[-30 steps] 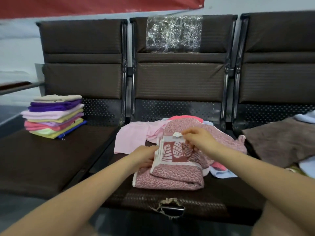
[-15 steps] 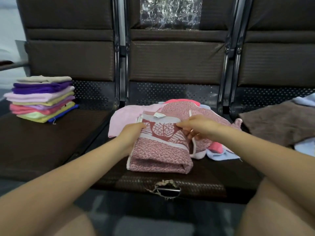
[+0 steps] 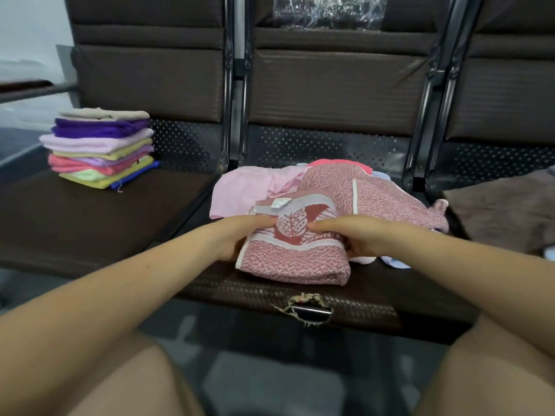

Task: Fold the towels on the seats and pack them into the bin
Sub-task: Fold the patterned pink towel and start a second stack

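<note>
Both hands (image 3: pixel 237 232) now gripping towel (image 3: pixel 294 259), label (image 3: pixel 280 203) unreadable

Bare cushion is lying open on the left seat (image 3: pixel 90 223) before the stack (image 3: pixel 100 148); loose towels (image 3: pixel 375 190) are crowding the middle seat (image 3: pixel 390 283).

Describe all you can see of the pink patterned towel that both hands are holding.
The pink patterned towel is folded into a thick rectangle on the middle seat. It looks like soft terry, speckled pink, with a white-edged leaf band and a small white label on top. The left hand and right hand grip its sides, thumbs on top. It partly overlaps other unfolded towels behind.
</note>
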The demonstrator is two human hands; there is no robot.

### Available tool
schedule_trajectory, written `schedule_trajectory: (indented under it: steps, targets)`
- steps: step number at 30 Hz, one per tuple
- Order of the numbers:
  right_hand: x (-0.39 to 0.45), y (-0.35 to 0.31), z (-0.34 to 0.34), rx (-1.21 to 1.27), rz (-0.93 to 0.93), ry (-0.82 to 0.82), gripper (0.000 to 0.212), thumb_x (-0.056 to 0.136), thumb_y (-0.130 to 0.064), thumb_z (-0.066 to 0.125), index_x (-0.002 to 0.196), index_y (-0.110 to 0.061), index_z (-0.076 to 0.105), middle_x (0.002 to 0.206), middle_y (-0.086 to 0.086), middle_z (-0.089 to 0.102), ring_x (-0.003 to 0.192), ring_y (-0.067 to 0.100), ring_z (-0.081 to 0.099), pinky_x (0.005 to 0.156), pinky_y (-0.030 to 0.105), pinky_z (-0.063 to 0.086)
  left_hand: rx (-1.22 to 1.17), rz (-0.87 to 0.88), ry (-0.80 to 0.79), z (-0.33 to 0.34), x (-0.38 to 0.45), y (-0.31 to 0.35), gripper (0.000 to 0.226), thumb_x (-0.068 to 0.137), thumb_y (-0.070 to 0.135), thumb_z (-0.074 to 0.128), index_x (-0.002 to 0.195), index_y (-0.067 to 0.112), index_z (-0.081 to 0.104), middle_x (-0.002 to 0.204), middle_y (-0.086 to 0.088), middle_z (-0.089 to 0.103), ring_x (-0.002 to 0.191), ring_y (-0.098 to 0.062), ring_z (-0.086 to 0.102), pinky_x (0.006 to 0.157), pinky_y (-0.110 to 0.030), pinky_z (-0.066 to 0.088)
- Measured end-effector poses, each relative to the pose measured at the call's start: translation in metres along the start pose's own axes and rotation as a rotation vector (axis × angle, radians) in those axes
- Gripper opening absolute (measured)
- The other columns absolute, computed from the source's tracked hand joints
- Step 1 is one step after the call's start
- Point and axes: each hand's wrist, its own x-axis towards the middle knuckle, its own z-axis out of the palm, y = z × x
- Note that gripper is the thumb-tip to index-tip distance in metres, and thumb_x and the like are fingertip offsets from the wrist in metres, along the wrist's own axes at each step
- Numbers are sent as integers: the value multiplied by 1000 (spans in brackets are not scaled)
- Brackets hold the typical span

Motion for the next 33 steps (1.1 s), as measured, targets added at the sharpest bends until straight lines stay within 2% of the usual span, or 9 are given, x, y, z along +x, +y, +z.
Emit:
schedule_trajectory:
  steps: [2, 5, 10, 15, 17, 21, 26, 30, 33]
  targets:
    - [-3, -7, 10, 189, -73, -30, 30, 90, -22, 64, 117, -8, 62, 100, 7, 75, 91, 20, 71, 84, 33, 55, -56, 24, -65, 2, -5, 3, 24, 93, 23, 61, 113, 11, 65, 91, -10, 75, 74, -21, 72, 65, -30, 60]
    - [-16, -25, 9, 358, -172, -3, 18, 91, -18, 61, 106, -8, 64, 86, 9, 75, 73, 21, 73, 68, 30, 58, -154, 121, -136, -1, -11, 16, 23, 93, 23, 58, 112, 11, 65, 97, -12, 73, 81, -22, 71, 77, -32, 57]
    - [-18, -65, 1, 396, -237, 63, 17, 91, -21, 59, 101, -8, 65, 82, 8, 73, 66, 20, 71, 67, 32, 59, -182, 202, -231, -38, -17, 48, 44, 85, 17, 65, 128, 11, 58, 124, -11, 64, 111, -25, 62, 96, -40, 50]
    - [21, -112, 27, 377, -245, 25, 16, 94, -16, 53, 97, -3, 62, 80, 10, 73, 65, 18, 70, 64, 29, 58, -66, 230, -224, -90, -1, 73, 19, 90, 9, 54, 108, 10, 61, 103, -7, 70, 88, -18, 67, 82, -29, 54]
    - [56, -127, 48, 337, -246, 27, 17, 93, -12, 53, 103, -1, 61, 89, 12, 72, 73, 20, 70, 71, 31, 57, -43, 244, -153, -117, 13, 80, 20, 90, 7, 49, 106, 8, 60, 101, -9, 69, 84, -18, 67, 75, -27, 55]
    - [149, -165, 96, 306, -291, 85, 47, 84, -6, 64, 128, 4, 52, 114, 18, 67, 95, 28, 67, 85, 39, 55, -16, 422, 151, -191, 55, 99, 17, 89, 8, 55, 103, 10, 64, 100, -12, 69, 80, -16, 64, 66, -24, 52]
    - [261, -192, 175, 282, -318, 123, 45, 82, -9, 71, 123, 0, 54, 111, 13, 65, 84, 24, 66, 73, 34, 56, 206, 576, 629, -293, 123, 84, 30, 82, 10, 70, 112, 12, 64, 109, -6, 64, 96, -16, 58, 78, -22, 45]
    - [323, -157, 212, -258, -394, 403, 38, 87, -29, 63, 114, -3, 64, 113, 14, 67, 103, 32, 63, 79, 28, 47, 434, 447, 838, -318, 170, 25, 35, 82, 23, 72, 115, 12, 66, 107, -3, 65, 104, -17, 58, 89, -27, 42]
    - [321, -156, 208, -351, -493, 496, 33, 90, -34, 58, 102, -4, 68, 106, 15, 68, 100, 32, 61, 69, 26, 35, 514, 485, 956, -319, 180, 23, 45, 82, 30, 71, 123, 14, 62, 120, -8, 65, 114, -23, 58, 93, -28, 41]
